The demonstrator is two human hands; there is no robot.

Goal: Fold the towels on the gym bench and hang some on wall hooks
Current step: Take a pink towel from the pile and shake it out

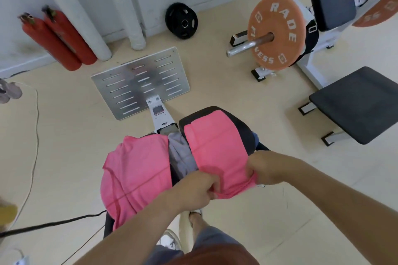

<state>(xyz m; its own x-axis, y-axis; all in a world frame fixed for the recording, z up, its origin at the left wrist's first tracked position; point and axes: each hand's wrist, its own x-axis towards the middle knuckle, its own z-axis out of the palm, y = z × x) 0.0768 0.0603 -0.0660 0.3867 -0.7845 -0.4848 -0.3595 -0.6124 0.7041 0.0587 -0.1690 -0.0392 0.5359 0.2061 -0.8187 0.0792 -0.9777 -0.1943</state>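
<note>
A pink towel (217, 153) lies spread over the black seat of the gym bench (245, 131) at the middle of the view. My left hand (193, 189) pinches its near left corner and my right hand (269, 170) grips its near right corner. A second pink towel (135, 174) lies rumpled over the bench to the left, hanging over the edge. A grey towel (181, 153) is bunched between the two pink ones. No wall hooks are in view.
A slotted metal footplate (140, 82) stands on the floor beyond the bench. Two red fire extinguishers (58, 38) lean on the wall at left, a black weight plate (181, 20) behind. An orange plate on a barbell (277, 32) and another black bench (357, 103) stand right. Cables (36, 131) cross the floor at left.
</note>
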